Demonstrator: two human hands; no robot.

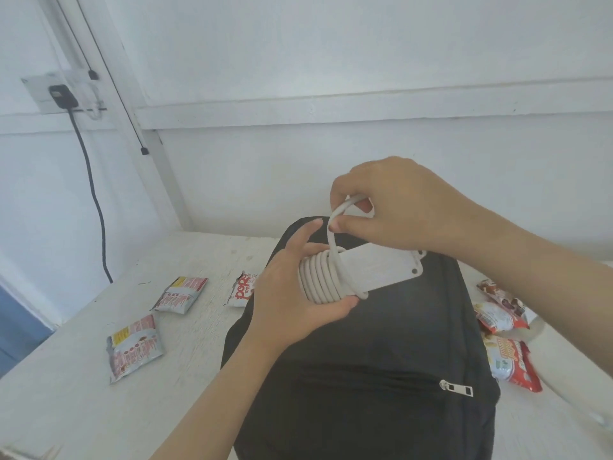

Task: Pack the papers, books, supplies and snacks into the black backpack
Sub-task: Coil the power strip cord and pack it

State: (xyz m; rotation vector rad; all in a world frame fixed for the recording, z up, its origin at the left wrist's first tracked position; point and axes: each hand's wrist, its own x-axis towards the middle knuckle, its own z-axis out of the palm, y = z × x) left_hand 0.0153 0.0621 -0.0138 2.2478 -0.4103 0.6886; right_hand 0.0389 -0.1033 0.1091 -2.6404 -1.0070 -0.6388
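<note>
1. Three snack packs (pixel 134 348) lie on the white table (pixel 66 410), left of the bag. They are not packed yet and could be forgotten there.
2. The left hand (pixel 292 293) is curled round one end of a flat white plug board (pixel 381 265), over the wound white cord (pixel 320 277). If it loosens, the loops could slide off.
3. The right hand (pixel 391 207) pinches a loose loop of cord above the board. A hard pull could twist the board away.
4. The black backpack (pixel 365 360) lies flat under both hands. Its front zipper (pixel 456 388) looks closed, so nothing can go in there yet.
5. More snacks (pixel 504 327) lie just right of the bag, under the right arm. That arm could bump them.
</note>
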